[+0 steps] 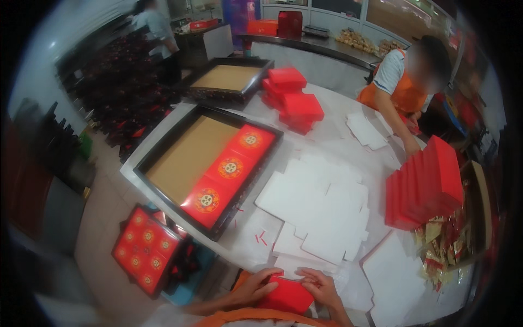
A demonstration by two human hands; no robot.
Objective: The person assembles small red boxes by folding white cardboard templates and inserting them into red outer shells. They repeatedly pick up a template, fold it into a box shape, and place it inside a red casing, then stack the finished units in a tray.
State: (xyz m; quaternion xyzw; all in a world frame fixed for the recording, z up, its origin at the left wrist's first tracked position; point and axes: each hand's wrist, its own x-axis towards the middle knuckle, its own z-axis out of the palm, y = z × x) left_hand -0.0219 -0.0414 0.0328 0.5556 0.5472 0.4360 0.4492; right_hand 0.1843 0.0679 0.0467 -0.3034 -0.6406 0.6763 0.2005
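A small red cardboard box (pixel 289 296) is at the near edge of the table, between my two hands. My left hand (pixel 254 287) grips its left side, with the fingertips on a raised red flap at the far edge. My right hand (pixel 321 285) has its fingers bent over the far right corner of the same box. Just beyond my hands lies a loose pile of flat white cardboard blanks (pixel 321 204). More white blanks (pixel 395 275) lie to the right. The inside of the red box cannot be seen.
A black-rimmed tray (pixel 218 229) holds three red boxes with round gold designs; another tray (pixel 229 76) stands behind. Red boxes are stacked at the back (pixel 299 109) and right (pixel 425 185), near gold packets (pixel 436 245). A co-worker (pixel 400 82) in an orange apron works opposite.
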